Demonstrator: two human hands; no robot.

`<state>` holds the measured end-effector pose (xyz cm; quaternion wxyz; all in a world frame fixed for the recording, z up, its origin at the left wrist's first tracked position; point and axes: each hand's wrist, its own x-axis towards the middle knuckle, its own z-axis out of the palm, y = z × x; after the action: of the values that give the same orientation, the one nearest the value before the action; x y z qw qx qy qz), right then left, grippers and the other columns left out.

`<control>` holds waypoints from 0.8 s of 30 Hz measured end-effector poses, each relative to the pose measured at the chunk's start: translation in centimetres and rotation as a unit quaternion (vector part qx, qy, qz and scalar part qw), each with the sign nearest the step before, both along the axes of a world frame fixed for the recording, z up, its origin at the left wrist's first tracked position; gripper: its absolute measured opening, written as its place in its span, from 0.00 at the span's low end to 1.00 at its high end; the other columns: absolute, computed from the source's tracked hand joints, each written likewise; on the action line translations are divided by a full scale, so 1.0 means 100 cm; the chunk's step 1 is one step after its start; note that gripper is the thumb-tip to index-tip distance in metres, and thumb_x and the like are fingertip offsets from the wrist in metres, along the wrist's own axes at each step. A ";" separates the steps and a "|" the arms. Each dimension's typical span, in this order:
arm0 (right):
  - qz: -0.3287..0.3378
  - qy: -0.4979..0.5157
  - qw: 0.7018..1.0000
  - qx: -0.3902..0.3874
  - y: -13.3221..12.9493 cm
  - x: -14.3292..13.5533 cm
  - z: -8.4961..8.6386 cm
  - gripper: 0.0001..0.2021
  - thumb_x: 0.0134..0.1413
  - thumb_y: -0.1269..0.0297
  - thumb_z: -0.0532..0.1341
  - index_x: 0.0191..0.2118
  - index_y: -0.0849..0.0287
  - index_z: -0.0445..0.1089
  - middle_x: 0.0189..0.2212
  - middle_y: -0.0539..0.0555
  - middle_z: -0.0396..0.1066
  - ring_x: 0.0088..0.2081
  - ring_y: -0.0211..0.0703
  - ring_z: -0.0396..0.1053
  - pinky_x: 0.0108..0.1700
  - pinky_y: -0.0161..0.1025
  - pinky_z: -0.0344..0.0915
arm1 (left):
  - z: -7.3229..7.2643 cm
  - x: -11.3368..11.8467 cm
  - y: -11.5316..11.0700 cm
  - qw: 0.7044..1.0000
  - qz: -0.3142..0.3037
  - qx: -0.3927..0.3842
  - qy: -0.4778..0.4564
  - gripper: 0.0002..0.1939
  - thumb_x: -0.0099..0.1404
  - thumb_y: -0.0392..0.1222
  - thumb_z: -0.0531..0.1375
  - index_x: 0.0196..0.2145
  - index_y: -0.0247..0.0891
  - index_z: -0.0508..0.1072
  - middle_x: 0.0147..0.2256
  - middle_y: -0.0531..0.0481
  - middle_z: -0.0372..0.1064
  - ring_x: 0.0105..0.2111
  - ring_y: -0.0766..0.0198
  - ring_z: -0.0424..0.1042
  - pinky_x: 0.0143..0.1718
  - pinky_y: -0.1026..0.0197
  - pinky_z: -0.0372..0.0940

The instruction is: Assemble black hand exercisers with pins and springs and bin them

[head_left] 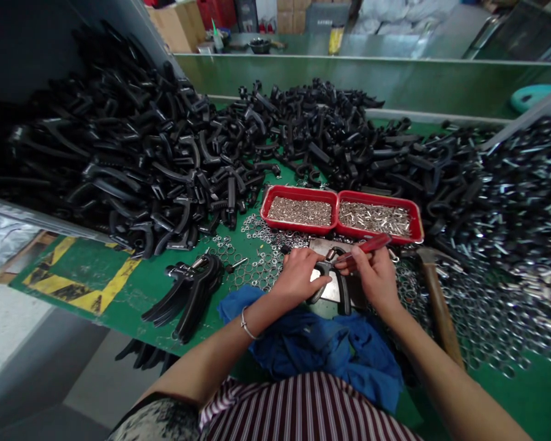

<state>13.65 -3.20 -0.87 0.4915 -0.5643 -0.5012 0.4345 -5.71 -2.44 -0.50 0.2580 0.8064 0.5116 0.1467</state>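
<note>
A black clamp-like part [344, 294] lies over a metal plate [331, 286] in front of the red trays. My left hand [299, 275] is closed on this part from its left side, with a bracelet at the wrist. On the right, my right hand [377, 278] grips a red-handled tool [371, 244], its tip pointing left toward the part's upper end. A blue cloth [321, 346] lies just below both hands. The exact contact between tool tip and part is too small to tell.
Two joined red trays [335, 211] hold small metal pieces. A hammer [441, 306] lies right of my right hand. Stacked black clamps [190, 294] sit at left. Heaps of black parts [188, 153] rise behind, and metal rings [491, 324] spread at right.
</note>
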 end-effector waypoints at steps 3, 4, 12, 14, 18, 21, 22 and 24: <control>0.020 -0.152 0.988 0.023 -0.003 -0.006 0.007 0.15 0.62 0.48 0.57 0.43 0.52 0.58 0.32 0.58 0.76 0.30 0.55 0.76 0.32 0.49 0.72 | 0.003 0.000 -0.002 1.000 -0.006 -0.008 0.001 0.27 0.62 0.54 0.64 0.55 0.41 0.68 0.53 0.45 0.66 0.54 0.50 0.60 0.55 0.49 0.57; 0.028 -0.219 0.975 0.032 -0.003 -0.008 0.009 0.15 0.62 0.48 0.57 0.43 0.53 0.59 0.33 0.59 0.76 0.31 0.56 0.76 0.33 0.49 0.71 | 0.004 0.000 -0.003 1.000 -0.009 -0.009 0.004 0.28 0.61 0.54 0.64 0.55 0.41 0.68 0.52 0.45 0.66 0.53 0.50 0.61 0.54 0.49 0.57; 0.143 -0.196 0.969 0.053 0.014 -0.016 0.032 0.14 0.63 0.48 0.55 0.38 0.53 0.58 0.24 0.51 0.70 0.25 0.45 0.68 0.29 0.41 0.63 | 0.014 0.003 -0.004 0.998 -0.010 0.004 0.054 0.26 0.64 0.54 0.62 0.55 0.39 0.68 0.51 0.43 0.67 0.52 0.49 0.62 0.52 0.49 0.58; 0.154 -0.055 0.986 0.041 0.008 -0.017 0.042 0.13 0.65 0.47 0.53 0.39 0.52 0.57 0.23 0.48 0.68 0.21 0.42 0.65 0.26 0.40 0.62 | 0.014 0.003 -0.002 0.998 -0.012 0.009 0.066 0.24 0.64 0.53 0.62 0.54 0.40 0.69 0.51 0.43 0.67 0.52 0.49 0.63 0.52 0.49 0.58; 0.113 0.075 0.990 0.031 -0.003 0.006 0.050 0.12 0.66 0.48 0.50 0.44 0.49 0.58 0.24 0.47 0.69 0.20 0.41 0.65 0.26 0.41 0.64 | 0.016 0.003 -0.007 0.996 -0.026 0.017 0.086 0.29 0.63 0.56 0.63 0.56 0.39 0.67 0.54 0.42 0.66 0.54 0.48 0.62 0.53 0.48 0.58; 0.062 -0.121 0.990 -0.035 -0.005 0.053 0.036 0.14 0.63 0.45 0.55 0.38 0.51 0.62 0.22 0.48 0.71 0.20 0.42 0.66 0.26 0.41 0.63 | 0.033 -0.003 -0.019 0.994 -0.030 0.032 0.101 0.37 0.63 0.60 0.62 0.61 0.34 0.62 0.58 0.37 0.63 0.57 0.46 0.61 0.56 0.46 0.57; 0.074 -0.216 0.971 -0.075 -0.006 0.071 0.030 0.16 0.61 0.44 0.56 0.35 0.52 0.63 0.20 0.48 0.70 0.20 0.43 0.66 0.25 0.41 0.62 | 0.043 -0.006 -0.020 0.993 -0.038 0.039 0.104 0.37 0.64 0.60 0.61 0.62 0.34 0.61 0.58 0.36 0.63 0.56 0.46 0.61 0.56 0.46 0.57; 0.101 -0.380 0.912 -0.115 -0.007 0.103 0.023 0.20 0.60 0.42 0.55 0.32 0.54 0.67 0.19 0.51 0.71 0.22 0.46 0.68 0.27 0.41 0.62 | 0.063 -0.015 -0.012 0.991 -0.069 0.042 0.105 0.28 0.68 0.57 0.57 0.58 0.36 0.67 0.52 0.40 0.69 0.52 0.49 0.66 0.54 0.48 0.59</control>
<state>24.00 -3.93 1.48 0.1493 -0.6858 -0.6510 0.2890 -7.22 -3.64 5.84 0.1784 0.8606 0.4725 0.0647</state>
